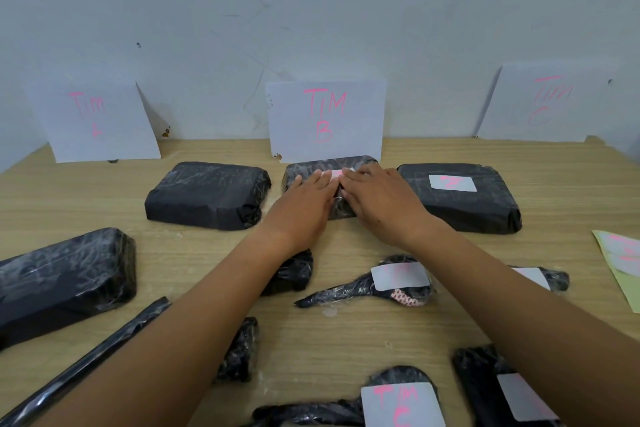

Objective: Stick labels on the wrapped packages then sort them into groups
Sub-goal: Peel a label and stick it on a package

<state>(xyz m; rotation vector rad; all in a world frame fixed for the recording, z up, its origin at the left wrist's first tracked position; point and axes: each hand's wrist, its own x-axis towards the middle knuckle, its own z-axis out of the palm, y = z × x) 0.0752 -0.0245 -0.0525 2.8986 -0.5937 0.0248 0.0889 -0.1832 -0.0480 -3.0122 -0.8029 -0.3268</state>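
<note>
A wooden table [346,333] meets a pale wall [311,10], where a paper sign [325,118] reads TIM B. Just in front of that sign lies a black film-wrapped package [304,168] with a white, pink-lettered label [334,174] on top. Left of the sign sits a bare package [207,194], and right of it a labelled package [460,204]. The left hand [308,204] and right hand [381,198] press the label with flat fingers, half covering it.

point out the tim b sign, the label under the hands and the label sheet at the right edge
TIM B sign [325,120], head view, middle of the paper between the two written lines.
label [341,173], head view, its uncovered pink-marked strip.
label sheet [627,284], head view, bare yellow-green backing.
</note>
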